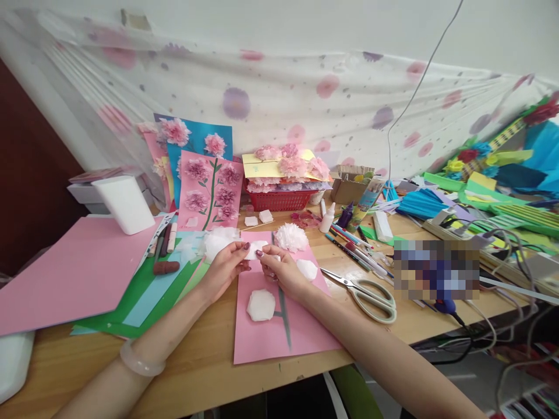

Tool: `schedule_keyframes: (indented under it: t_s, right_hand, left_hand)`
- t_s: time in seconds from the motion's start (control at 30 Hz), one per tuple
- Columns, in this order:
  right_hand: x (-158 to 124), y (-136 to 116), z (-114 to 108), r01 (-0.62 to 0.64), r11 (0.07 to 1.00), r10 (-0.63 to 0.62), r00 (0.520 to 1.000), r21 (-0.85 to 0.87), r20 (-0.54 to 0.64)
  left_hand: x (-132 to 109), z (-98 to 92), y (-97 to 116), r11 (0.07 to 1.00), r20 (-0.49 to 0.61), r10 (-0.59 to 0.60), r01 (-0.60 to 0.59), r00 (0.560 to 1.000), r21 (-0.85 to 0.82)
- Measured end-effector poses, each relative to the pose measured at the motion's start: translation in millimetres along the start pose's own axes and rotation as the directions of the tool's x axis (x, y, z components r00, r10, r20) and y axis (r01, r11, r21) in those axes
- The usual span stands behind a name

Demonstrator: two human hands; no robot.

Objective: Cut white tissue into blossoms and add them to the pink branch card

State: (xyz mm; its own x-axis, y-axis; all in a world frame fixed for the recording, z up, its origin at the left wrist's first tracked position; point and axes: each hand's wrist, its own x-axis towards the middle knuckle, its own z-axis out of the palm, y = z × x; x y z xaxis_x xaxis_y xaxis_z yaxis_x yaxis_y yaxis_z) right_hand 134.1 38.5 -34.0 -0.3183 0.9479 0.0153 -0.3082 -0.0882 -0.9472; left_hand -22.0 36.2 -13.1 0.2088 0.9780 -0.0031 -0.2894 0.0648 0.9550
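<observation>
Above a pink sheet of card [257,343], my left hand [226,265] and my right hand [282,269] pinch a small piece of white tissue paper [254,250] between them. Both sets of fingertips are closed on its edges. On the card lie a flat white tissue-paper round [261,305], a smaller one [307,269] to the right of my right hand, and a fluffy white paper flower [292,237] at the top. A painted grey-green stem [285,320] runs down the card, partly hidden by my right hand. Loose white tissue [218,241] sits behind my left hand.
Scissors [362,294] lie right of the card, near pens [349,250] and a white glue bottle [327,218]. A red basket [279,201] and finished flower pictures [212,189] stand at the back. Pink and green sheets [78,267] cover the left; cables [502,244] are at right.
</observation>
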Motion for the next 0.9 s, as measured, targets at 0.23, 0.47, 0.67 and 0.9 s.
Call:
schedule_keyframes:
  t_s: [0.23,0.47,0.67,0.9]
  right_hand:
    - [0.0,-2.1,-1.9,0.081,0.993,-0.091,0.989,-0.089,-0.115]
    - [-7.5,-12.0,4.4,0.040,0.989,-0.023,0.993,-0.145,0.115]
    - [-8.1,-10.5,3.2,-0.009,0.988,0.042,0.977,-0.157,0.210]
    - [-9.1,-11.5,1.3,-0.067,0.985,0.100,0.973,-0.156,0.210]
  left_hand:
    - [5.2,-6.0,-1.5,0.991,-0.063,0.061,-0.053,0.996,0.119]
    - [4.2,-9.3,3.2,0.985,0.081,-0.017,0.003,0.997,0.174]
    - [-0.1,-6.6,3.0,0.969,0.253,-0.031,-0.033,0.967,0.243]
    - [1.1,-7.2,4.5,0.956,0.270,0.000,-0.079,0.963,0.283]
